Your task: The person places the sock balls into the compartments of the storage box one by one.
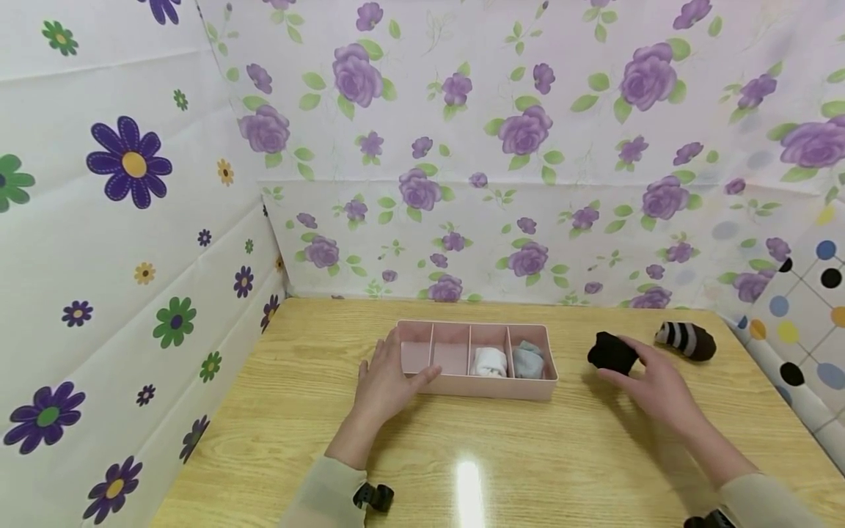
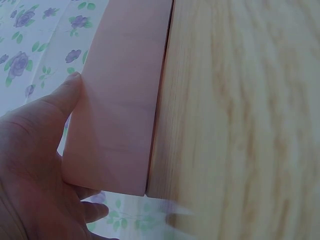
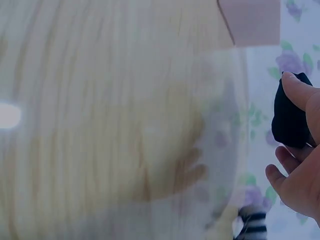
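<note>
A pink divided box point(image 1: 488, 387) stands on the table with its compartments in a row. My left hand point(image 1: 386, 378) holds its left front corner, thumb at the front rim and fingers along the left end; the left wrist view shows this hand point(image 2: 37, 145) against the pink wall. A rolled white sock point(image 1: 490, 362) lies in the third compartment from the left and a rolled grey sock point(image 1: 528, 360) in the rightmost. Right of the box, my right hand point(image 1: 656, 381) pinches a rolled black sock point(image 1: 611, 353) between thumb and fingers, above the table.
A dark rolled sock with pale stripes point(image 1: 686, 341) lies on the table point(image 1: 502, 455) behind and right of my right hand. A flowered sheet point(image 1: 462, 220) hangs along the back edge, with another patterned sheet point(image 1: 119, 293) at the left and a dotted one point(image 1: 805, 323) at the right.
</note>
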Motion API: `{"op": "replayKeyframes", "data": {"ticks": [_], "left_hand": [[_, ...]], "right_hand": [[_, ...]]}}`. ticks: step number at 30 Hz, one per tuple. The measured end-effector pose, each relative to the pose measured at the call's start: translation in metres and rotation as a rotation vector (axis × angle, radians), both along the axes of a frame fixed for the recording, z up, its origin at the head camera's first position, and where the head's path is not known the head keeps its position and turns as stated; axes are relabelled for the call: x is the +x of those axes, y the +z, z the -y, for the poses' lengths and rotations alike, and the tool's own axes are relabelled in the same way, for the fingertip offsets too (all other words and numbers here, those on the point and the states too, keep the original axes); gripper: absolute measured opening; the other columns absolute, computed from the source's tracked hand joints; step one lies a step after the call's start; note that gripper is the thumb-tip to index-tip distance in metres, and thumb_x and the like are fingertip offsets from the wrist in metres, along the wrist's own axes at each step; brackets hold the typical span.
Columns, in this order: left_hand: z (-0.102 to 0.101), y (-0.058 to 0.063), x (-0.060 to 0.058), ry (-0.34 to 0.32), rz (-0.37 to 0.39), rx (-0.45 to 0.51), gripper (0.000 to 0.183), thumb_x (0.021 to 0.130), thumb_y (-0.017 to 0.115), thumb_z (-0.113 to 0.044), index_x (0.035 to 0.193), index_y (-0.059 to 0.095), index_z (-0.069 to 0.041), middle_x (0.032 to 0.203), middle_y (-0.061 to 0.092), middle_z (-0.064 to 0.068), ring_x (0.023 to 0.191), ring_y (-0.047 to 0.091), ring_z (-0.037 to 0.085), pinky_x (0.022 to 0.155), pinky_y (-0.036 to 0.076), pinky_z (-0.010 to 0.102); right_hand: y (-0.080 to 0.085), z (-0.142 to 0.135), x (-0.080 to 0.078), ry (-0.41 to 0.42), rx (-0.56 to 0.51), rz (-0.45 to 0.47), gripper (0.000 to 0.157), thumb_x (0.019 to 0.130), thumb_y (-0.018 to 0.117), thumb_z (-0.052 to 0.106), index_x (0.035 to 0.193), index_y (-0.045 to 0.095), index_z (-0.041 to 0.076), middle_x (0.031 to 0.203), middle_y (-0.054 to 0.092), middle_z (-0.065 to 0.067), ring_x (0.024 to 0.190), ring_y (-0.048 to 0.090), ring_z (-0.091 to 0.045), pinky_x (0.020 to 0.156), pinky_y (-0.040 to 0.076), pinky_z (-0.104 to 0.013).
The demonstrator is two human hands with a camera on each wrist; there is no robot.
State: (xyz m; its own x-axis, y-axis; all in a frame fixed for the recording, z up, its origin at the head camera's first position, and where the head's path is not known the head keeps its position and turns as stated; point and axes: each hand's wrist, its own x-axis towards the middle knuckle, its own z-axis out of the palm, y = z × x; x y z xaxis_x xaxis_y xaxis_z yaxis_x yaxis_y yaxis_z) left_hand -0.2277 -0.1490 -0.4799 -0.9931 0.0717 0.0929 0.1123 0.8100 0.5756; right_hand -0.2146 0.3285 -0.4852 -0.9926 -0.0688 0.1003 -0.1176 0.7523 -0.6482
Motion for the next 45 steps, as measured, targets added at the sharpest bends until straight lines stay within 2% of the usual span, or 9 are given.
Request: {"op": "replayKeyframes", "data": {"ticks": [11, 31, 38, 45], "left_hand": [[0.001, -0.001, 0.000, -0.001, -0.005, 0.000, 0.118, 0.096, 0.071, -0.075, 0.178, 0.015, -0.010, 0.180, 0.026, 0.018, 0.166, 0.022, 0.046, 0.126, 0.015, 0.079], [0.000, -0.002, 0.000, 0.001, -0.013, 0.013, 0.118, 0.096, 0.072, -0.075, 0.178, 0.017, -0.009, 0.180, 0.027, 0.018, 0.165, 0.023, 0.047, 0.125, 0.015, 0.080], [0.000, -0.004, -0.001, 0.000, -0.010, 0.009, 0.118, 0.096, 0.071, -0.076, 0.178, 0.017, -0.010, 0.181, 0.026, 0.017, 0.165, 0.023, 0.047, 0.125, 0.016, 0.080], [0.000, -0.001, -0.001, 0.003, -0.007, 0.010, 0.119, 0.095, 0.071, -0.076, 0.178, 0.016, -0.011, 0.180, 0.026, 0.018, 0.165, 0.022, 0.046, 0.126, 0.015, 0.079]], "right_hand": [[0.017, 0.042, -0.002, 0.049, -0.092, -0.027, 0.093, 0.103, 0.079, 0.049, 0.171, 0.036, 0.003, 0.170, 0.037, -0.033, 0.153, 0.034, -0.062, 0.113, 0.036, -0.081], [0.032, 0.107, -0.016, 0.144, -0.134, -0.081, 0.091, 0.100, 0.083, 0.048, 0.169, 0.042, 0.006, 0.169, 0.044, -0.025, 0.155, 0.038, -0.052, 0.117, 0.038, -0.075], [0.034, 0.132, -0.025, 0.182, -0.134, -0.100, 0.085, 0.099, 0.086, 0.039, 0.167, 0.046, 0.005, 0.165, 0.050, -0.024, 0.152, 0.044, -0.049, 0.117, 0.042, -0.071], [0.031, 0.157, -0.031, 0.236, -0.168, -0.113, 0.080, 0.099, 0.087, 0.027, 0.165, 0.048, 0.003, 0.156, 0.057, -0.025, 0.139, 0.059, -0.047, 0.109, 0.053, -0.064]]}}
